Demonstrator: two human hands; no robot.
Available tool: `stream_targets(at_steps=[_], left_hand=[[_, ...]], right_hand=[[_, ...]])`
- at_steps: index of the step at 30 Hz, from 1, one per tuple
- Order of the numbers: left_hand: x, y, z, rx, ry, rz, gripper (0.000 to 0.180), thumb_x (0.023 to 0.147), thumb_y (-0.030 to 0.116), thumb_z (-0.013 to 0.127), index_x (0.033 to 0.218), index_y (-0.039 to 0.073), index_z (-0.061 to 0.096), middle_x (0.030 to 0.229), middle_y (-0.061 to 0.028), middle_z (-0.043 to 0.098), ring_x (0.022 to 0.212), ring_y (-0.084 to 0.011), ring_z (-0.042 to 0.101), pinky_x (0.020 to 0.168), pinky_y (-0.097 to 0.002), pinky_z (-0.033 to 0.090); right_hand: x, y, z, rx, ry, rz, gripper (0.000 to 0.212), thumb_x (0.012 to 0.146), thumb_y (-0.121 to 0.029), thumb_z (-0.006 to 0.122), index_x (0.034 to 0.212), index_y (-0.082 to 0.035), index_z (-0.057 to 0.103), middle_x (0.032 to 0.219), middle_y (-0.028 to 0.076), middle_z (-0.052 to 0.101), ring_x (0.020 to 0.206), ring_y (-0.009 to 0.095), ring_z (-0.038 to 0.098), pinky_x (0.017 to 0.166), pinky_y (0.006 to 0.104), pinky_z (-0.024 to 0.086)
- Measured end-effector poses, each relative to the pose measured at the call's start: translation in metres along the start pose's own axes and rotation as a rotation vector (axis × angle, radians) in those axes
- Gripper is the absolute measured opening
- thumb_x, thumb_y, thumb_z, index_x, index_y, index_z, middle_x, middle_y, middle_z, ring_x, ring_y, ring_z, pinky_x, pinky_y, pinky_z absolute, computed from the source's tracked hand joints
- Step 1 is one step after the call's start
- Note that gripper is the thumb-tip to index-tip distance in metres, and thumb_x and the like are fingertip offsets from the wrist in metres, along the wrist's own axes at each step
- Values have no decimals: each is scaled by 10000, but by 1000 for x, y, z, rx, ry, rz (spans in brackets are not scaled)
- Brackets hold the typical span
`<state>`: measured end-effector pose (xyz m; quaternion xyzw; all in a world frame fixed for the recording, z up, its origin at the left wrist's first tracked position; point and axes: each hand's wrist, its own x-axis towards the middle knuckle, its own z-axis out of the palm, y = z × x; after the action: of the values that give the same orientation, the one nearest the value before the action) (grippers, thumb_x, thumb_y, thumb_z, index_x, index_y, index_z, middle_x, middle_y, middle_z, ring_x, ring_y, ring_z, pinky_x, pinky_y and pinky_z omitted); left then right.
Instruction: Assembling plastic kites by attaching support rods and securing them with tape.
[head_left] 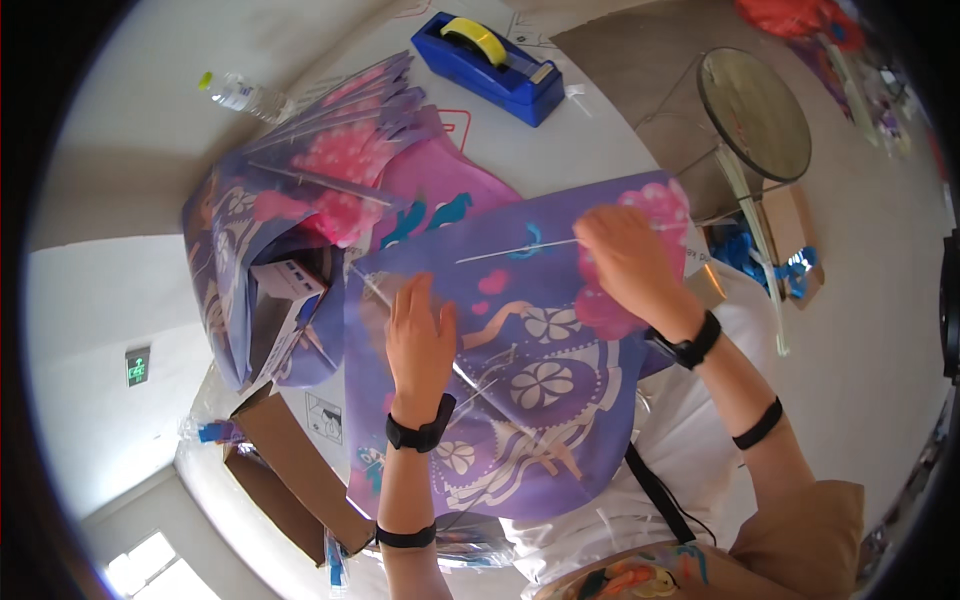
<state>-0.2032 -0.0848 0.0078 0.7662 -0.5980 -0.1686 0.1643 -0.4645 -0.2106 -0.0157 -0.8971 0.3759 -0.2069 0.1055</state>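
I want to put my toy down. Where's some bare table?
White table shows bare between the blue tape dispenser and the spread purple sheet. The left side is crowded with a folded purple bundle and a brown box.

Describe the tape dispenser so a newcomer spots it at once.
Start at the white tabletop and look past the purple printed sheet in front of the person, toward the top of the picture. There sits the long, blue tape dispenser. Unlike the clear bottle farther left, it is a solid blue body with a bright yellow ring on top.
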Motion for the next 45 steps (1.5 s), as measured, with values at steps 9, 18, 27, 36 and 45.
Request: stream_targets(at_steps=[9,18,27,36,45], left_hand=[[2,-4,41,214,61,-3,698,911,321,635,1440,-26,341,1509,-248,317,1359,-400,364,1086,-506,334],[-11,-26,32,438,-28,-116,801,912,445,606,1482,-20,290,1531,-263,287,1434,-379,278,1141,-522,257],[-18,-37,23,585,-7,-169,777,907,482,586,1429,-51,367,1463,-288,383,1403,-408,317,1139,-509,269],[9,2,32,74,82,12,655,814,13,607,1423,-35,370,1429,-234,384,1304,-407,409,1034,-447,413],[17,13,41,113,148,-29,622,811,20,595,1410,15,427,1273,-187,449,1154,-363,489,878,-434,501]], right_hand=[[43,-6,46,-10,70,-31,121,771,-55,588,891,-53,569,875,80,553,888,249,554,794,363,443],[51,-16,60,79,88,-94,204,748,-18,607,945,-62,580,915,66,554,934,246,542,814,367,444],[73,-16,65,44,57,-143,149,794,-99,600,939,-75,619,890,75,556,941,243,552,831,367,443],[76,-4,61,19,58,-193,133,809,-58,587,941,-65,607,888,67,552,914,244,544,828,366,440],[69,8,51,79,10,-217,238,737,32,603,959,-53,593,892,70,562,912,257,549,835,374,434]])
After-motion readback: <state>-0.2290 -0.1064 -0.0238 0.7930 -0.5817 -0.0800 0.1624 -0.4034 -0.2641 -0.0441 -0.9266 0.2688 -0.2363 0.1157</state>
